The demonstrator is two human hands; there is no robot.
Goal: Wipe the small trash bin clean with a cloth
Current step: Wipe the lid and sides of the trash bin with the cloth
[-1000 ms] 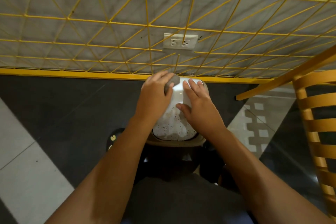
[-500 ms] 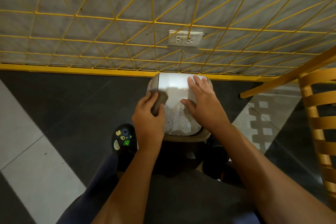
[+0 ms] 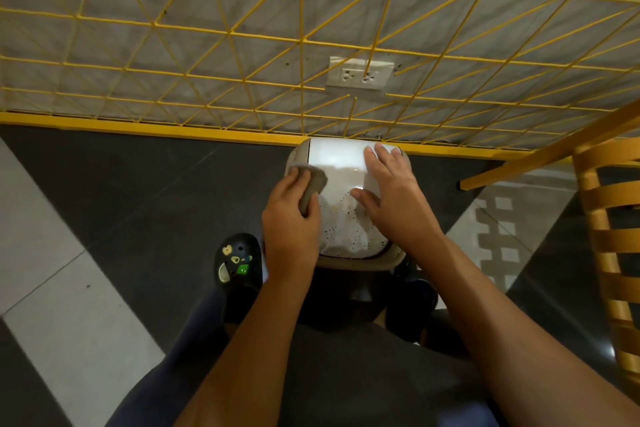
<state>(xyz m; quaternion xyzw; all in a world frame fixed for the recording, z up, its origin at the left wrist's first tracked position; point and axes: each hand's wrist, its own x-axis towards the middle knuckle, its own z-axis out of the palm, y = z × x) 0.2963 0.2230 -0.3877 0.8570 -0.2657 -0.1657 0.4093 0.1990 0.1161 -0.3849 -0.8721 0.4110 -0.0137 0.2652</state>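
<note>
Trash bin: small trash bin (image 3: 341, 172) stands on the dark floor (image 3: 145, 191), its far side against the yellow baseboard rail (image 3: 138, 126). White lid on top, beige rim around it.
Lid surface: glossy white on the half nearer the rail; dark speckles and a dull smear on the half away from it.
Cloth: grey cloth (image 3: 309, 184), bunched, lies on the bin's left top edge, touching lid and rim.
Left hand: left hand (image 3: 291, 222) is curled around the cloth, fingers folded over it, pressing it against the bin's left side.
Right hand: right hand (image 3: 391, 198) lies flat on the right half of the lid, fingers spread and extended toward the rail, holding nothing, thumb on the speckled area.
Shoe: black clog with charms (image 3: 238, 262) on the floor just left of the bin's near edge.
Wall outlet: white outlet (image 3: 360, 74) on the wall above the bin, behind the yellow wire grid (image 3: 207, 31).
Chair: wooden chair (image 3: 609, 225) right of the bin, well apart.
</note>
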